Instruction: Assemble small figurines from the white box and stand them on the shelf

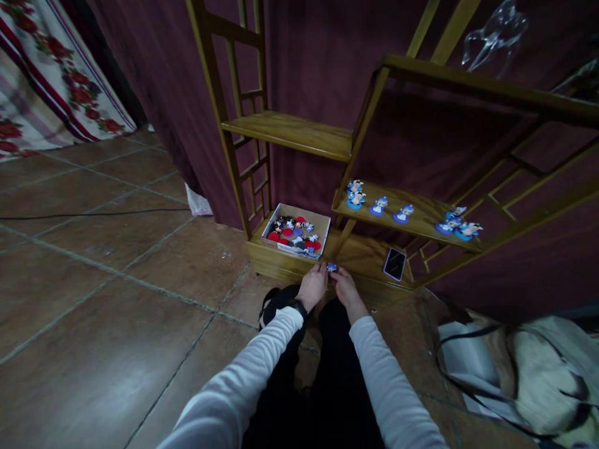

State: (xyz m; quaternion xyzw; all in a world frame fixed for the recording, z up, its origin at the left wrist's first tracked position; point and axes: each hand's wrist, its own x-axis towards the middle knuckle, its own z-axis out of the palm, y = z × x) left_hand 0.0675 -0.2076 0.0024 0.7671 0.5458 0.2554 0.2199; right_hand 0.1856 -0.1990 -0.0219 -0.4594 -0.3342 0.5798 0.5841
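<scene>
Between my two hands is a small purple-and-white figurine point(332, 267), held just in front of the low shelf. My left hand point(314, 284) has its fingers closed at the figurine's left side. From the right, the fingers of my right hand point(345, 287) pinch it too. A shallow cardboard box point(321, 223) stands beyond my left hand, with several small figurines and red, purple and black round bases lying in it. On the raised shelf point(423, 219) stand several figurines, among them a purple one point(403, 214) and a blue-based one point(356, 199).
A phone point(394, 264) lies on the bottom shelf, right of my hands. Higher up stand a bare wooden shelf board point(294, 133) and a clear glass horse-like ornament point(498, 34). Bags point(538, 368) lie on the floor at right. A dark cable point(93, 215) crosses the tiles at left.
</scene>
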